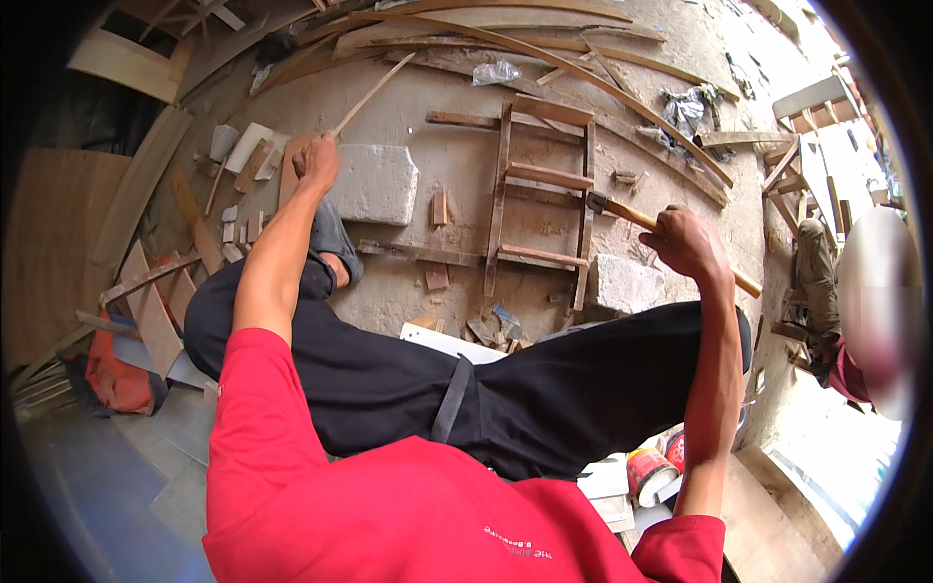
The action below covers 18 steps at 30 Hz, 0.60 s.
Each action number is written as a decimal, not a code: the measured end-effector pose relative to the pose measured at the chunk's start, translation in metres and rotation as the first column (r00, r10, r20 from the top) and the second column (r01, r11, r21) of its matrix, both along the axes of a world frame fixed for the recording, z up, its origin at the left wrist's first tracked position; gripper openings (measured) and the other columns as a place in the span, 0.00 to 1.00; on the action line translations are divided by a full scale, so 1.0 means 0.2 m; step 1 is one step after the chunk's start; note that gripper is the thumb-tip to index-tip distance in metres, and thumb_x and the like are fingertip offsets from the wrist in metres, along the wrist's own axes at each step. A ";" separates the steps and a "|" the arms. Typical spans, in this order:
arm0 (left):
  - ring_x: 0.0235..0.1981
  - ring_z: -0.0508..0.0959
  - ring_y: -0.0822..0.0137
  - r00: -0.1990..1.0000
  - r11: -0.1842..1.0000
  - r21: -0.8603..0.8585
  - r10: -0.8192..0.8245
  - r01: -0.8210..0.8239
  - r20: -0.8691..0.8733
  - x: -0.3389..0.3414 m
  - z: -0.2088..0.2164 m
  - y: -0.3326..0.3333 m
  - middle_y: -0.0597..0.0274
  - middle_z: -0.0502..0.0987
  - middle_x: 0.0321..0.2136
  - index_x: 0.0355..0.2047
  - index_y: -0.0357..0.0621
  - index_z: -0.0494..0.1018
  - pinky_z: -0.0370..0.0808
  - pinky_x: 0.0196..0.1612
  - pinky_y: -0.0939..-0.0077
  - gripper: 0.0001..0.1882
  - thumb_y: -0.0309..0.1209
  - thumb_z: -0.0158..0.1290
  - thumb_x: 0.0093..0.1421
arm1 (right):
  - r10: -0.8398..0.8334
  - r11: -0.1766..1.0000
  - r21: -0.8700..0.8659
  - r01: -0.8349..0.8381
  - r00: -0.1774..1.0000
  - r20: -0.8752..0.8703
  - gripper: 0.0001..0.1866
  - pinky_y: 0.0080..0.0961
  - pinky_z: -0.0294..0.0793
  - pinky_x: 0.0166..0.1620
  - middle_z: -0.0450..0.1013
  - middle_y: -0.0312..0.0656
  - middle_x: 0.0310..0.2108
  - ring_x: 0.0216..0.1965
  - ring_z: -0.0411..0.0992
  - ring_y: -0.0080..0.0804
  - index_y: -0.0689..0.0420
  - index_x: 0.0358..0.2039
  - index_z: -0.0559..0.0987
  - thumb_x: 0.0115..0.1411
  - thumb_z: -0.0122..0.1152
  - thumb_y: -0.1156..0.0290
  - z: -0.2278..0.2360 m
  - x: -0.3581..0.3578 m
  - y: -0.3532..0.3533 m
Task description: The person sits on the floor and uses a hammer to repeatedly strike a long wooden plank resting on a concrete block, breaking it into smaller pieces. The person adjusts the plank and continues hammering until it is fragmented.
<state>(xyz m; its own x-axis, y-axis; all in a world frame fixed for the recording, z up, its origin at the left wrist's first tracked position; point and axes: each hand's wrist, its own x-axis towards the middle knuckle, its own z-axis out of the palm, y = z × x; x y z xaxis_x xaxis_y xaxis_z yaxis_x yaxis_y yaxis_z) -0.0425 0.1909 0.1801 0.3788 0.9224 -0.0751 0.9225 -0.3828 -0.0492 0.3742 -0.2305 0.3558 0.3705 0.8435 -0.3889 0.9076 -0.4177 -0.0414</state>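
Above the floor, the left hand is clenched around a thin stick; the right hand grasps a hammer, its head at a wooden frame's right side.

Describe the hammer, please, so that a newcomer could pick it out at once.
Find the ladder-like wooden frame in the upper middle. To its right, the right hand grips the hammer. Unlike the thin stick in the left hand, it ends in a dark head.

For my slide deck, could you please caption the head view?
Left hand holding a thin stick, right hand gripping a hammer, a wooden frame between them.
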 end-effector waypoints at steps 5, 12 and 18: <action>0.62 0.62 0.50 0.981 0.919 0.394 0.108 -0.036 -0.162 0.04 -0.02 -0.04 0.50 0.60 0.63 0.58 0.46 0.67 0.53 0.61 0.42 0.21 0.30 0.40 0.65 | -0.025 0.999 -0.035 0.025 1.000 0.009 0.19 0.41 0.75 0.40 0.77 0.52 0.32 0.35 0.77 0.49 0.59 0.32 0.83 0.56 0.63 0.54 -0.01 -0.01 0.02; 0.68 0.51 0.53 0.946 0.990 0.097 0.126 -0.101 -0.299 0.02 -0.18 -0.21 0.54 0.56 0.67 0.61 0.50 0.66 0.41 0.64 0.36 0.23 0.33 0.44 0.64 | -0.030 0.994 -0.104 0.029 0.999 -0.011 0.18 0.40 0.76 0.40 0.78 0.53 0.31 0.35 0.78 0.49 0.58 0.32 0.84 0.55 0.64 0.54 -0.06 -0.02 0.08; 0.53 0.73 0.47 0.992 0.891 -0.442 0.067 -0.107 -0.105 0.04 -0.22 -0.41 0.46 0.75 0.50 0.55 0.43 0.70 0.70 0.55 0.55 0.28 0.45 0.56 0.57 | 0.044 0.995 -0.086 -0.043 0.999 0.007 0.20 0.40 0.76 0.40 0.78 0.52 0.31 0.36 0.78 0.48 0.59 0.32 0.84 0.55 0.63 0.52 -0.02 -0.08 0.14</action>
